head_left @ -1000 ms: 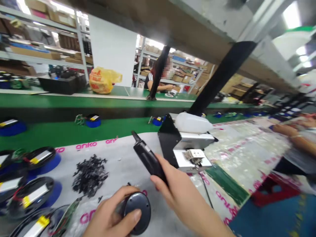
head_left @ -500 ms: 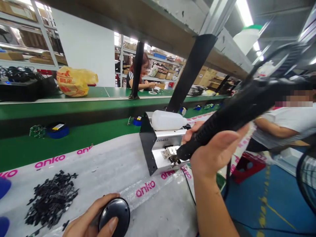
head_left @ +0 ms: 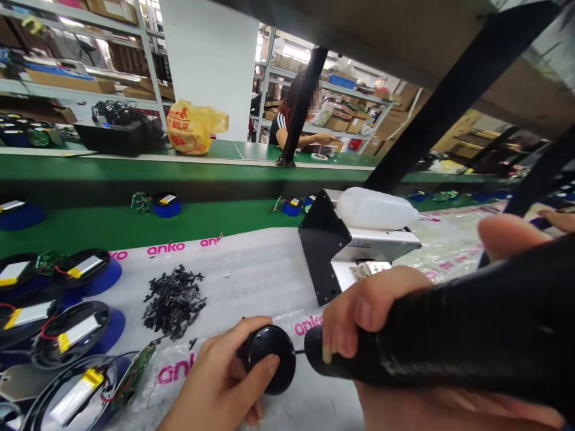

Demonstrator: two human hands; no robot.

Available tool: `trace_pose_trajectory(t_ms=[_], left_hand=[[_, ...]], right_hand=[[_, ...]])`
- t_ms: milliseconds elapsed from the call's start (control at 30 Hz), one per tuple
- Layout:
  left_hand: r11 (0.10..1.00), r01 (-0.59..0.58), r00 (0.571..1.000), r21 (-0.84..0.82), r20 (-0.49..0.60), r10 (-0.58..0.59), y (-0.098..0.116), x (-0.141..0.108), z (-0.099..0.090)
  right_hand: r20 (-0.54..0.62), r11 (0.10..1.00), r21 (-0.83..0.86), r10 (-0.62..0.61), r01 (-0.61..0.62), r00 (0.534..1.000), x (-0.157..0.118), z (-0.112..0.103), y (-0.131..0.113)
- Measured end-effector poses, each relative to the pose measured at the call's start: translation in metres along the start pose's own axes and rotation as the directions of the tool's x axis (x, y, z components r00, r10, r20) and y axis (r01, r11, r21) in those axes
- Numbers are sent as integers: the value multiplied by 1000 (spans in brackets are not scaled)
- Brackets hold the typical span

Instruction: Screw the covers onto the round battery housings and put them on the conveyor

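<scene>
My left hand (head_left: 220, 374) grips a round, glossy black plastic part (head_left: 272, 359), thumb across its face. In my right hand (head_left: 372, 305) is a thick black electric screwdriver (head_left: 471, 323), fingers wrapped round its body. The screwdriver's thin bit points left and meets the right edge of the round part; whether it sits in a hole I cannot tell. Behind the screwdriver stands a metal screw feeder (head_left: 321, 245) with a white plastic bottle (head_left: 375, 208) lying on top. To the left, a pile of small black plastic pieces (head_left: 175, 302) lies on the sheet.
Several blue round housings (head_left: 90, 272) with batteries and wires crowd the left side. White printed foam sheeting (head_left: 251, 263) covers the near bench, beside a green conveyor belt (head_left: 224, 215). A dark post (head_left: 422, 120) slants overhead. A person (head_left: 287, 123) sits across the line.
My right hand has brought the screwdriver from the screw feeder left and down to the round black part. The view has turned left, showing more blue housings.
</scene>
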State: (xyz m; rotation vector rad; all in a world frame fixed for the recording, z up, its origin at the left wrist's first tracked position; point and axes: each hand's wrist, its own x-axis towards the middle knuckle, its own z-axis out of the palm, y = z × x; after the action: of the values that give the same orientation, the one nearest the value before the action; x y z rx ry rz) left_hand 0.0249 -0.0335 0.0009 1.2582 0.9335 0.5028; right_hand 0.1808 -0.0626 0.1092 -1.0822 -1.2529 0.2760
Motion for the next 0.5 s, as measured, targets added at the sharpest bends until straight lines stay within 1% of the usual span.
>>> trace_pose_trajectory(t_ms=[67,100,133,167,233,400,500], left_hand=[[1000,-13,1000,0,0,13,1,0,0],[1000,-18,1000,-3,0,18,2,-1,1],[1000,-22,1000,-10,-3,22,2,-1,1],[999,-28,1000,-18,-6,28,2,-1,2],[999,-45,999,-28,-9,45,1,-1,4],[999,-42,999,-26,-19,41,-3,0,8],[999,-32,998,-15,-53,31,-3,0,9]], right_hand=[[-81,979,201,-3,19,997,0,10,7],[-90,961,277,4,21,996,0,12,11],[-71,947,320,15,9,997,-1,14,14],[-29,945,327,29,-18,999,-2,14,16],[2,944,325,51,-49,999,-6,15,17],[-106,953,299,87,-52,991,-16,15,15],[-112,949,312,86,-47,990,-19,16,16]])
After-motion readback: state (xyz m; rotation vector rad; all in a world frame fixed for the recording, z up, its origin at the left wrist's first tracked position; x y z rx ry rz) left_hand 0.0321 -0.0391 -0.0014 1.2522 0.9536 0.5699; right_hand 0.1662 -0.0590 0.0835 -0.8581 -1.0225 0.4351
